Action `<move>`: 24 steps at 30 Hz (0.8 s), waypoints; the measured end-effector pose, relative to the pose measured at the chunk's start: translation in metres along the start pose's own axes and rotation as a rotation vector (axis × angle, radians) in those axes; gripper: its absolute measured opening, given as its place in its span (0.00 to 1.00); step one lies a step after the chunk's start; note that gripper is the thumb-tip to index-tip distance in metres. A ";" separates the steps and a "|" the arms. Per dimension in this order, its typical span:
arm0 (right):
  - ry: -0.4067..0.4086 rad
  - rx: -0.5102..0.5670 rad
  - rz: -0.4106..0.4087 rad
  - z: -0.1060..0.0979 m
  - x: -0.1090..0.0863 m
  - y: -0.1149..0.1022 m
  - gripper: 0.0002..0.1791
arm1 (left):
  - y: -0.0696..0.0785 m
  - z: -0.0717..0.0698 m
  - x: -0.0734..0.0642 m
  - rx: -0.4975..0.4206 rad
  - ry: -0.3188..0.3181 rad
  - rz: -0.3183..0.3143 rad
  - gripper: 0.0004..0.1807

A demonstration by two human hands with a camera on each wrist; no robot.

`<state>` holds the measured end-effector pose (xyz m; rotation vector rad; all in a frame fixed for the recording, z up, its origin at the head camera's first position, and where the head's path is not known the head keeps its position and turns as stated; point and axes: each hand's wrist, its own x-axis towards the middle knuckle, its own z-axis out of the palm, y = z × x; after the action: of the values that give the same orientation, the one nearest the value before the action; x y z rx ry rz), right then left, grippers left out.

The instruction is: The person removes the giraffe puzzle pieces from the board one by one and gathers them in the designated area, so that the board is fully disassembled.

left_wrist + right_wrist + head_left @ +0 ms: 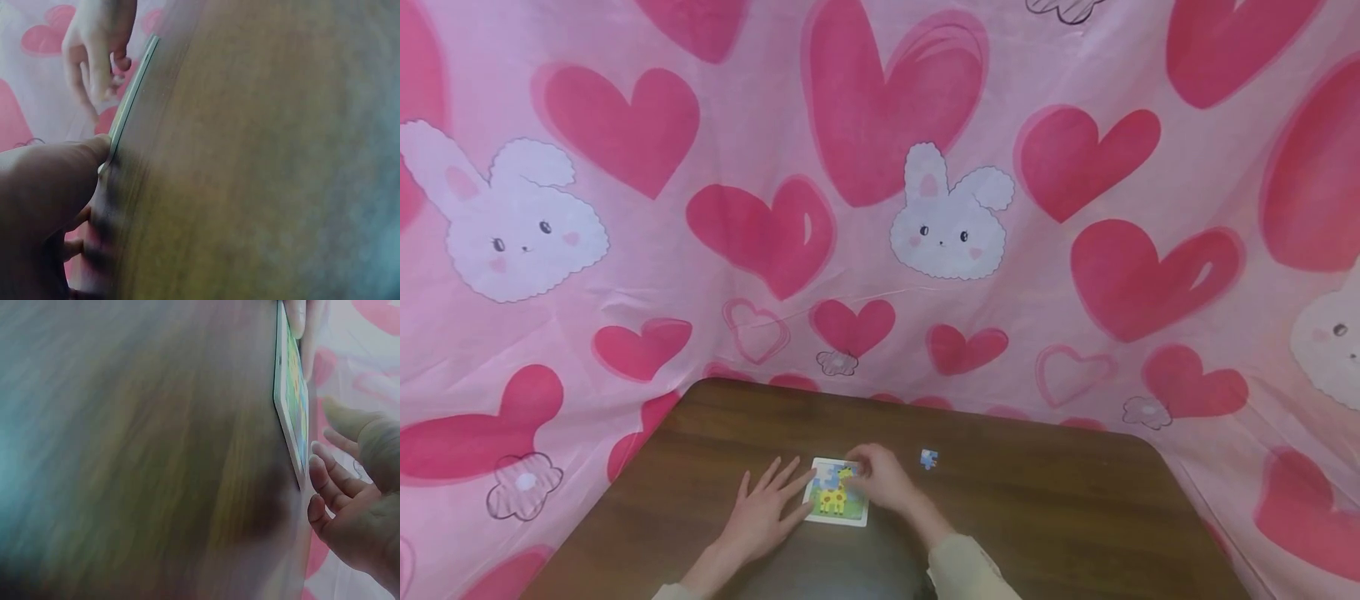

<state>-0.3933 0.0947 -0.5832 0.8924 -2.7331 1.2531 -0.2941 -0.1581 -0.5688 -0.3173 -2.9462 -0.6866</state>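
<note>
A small jigsaw puzzle [837, 502] with a yellow giraffe on green and blue, framed by a white border, lies flat on the brown table. My left hand [765, 510] is spread at its left side, fingers straight and fingertips on the border; in the left wrist view the thumb [94, 150] touches the board's edge. Over the puzzle's top right part is my right hand [883, 479], its fingers loosely bent. Seen from the right wrist, these fingers [334, 478] hang apart beside the board [290, 419] with no piece showing between them. A whitish patch shows at the puzzle's upper left.
One loose blue and white puzzle piece [928, 459] lies on the table [1037, 508] to the right of the right hand. Behind the table's far edge hangs a pink cloth [865, 250] with hearts and rabbits, which also runs along both sides.
</note>
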 end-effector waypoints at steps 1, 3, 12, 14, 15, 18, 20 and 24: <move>-0.015 -0.008 0.004 0.005 0.004 0.003 0.19 | 0.000 0.000 0.000 0.001 0.001 0.001 0.32; -0.037 -0.046 -0.002 0.013 0.010 0.004 0.17 | -0.001 0.001 0.000 0.002 -0.002 0.001 0.32; -0.061 -0.042 0.130 0.012 0.009 -0.029 0.11 | -0.002 0.001 0.001 0.002 -0.014 -0.011 0.32; -0.052 -0.023 0.143 0.007 0.006 -0.044 0.09 | 0.000 0.000 0.000 0.000 -0.009 -0.008 0.32; -0.049 -0.026 0.147 0.005 0.004 -0.050 0.08 | 0.000 0.000 0.000 -0.001 -0.007 -0.007 0.32; -0.040 -0.040 0.165 0.002 0.001 -0.062 0.09 | 0.001 -0.002 -0.001 -0.002 -0.008 -0.006 0.32; -0.040 -0.064 0.177 0.002 0.000 -0.065 0.10 | 0.002 -0.003 -0.002 -0.003 -0.010 -0.008 0.32; -0.046 -0.098 0.198 0.006 -0.001 -0.065 0.11 | 0.002 -0.003 -0.002 -0.005 -0.012 -0.010 0.32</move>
<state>-0.3589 0.0570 -0.5421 0.6644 -2.9518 1.1245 -0.2912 -0.1583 -0.5654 -0.3091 -2.9597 -0.6965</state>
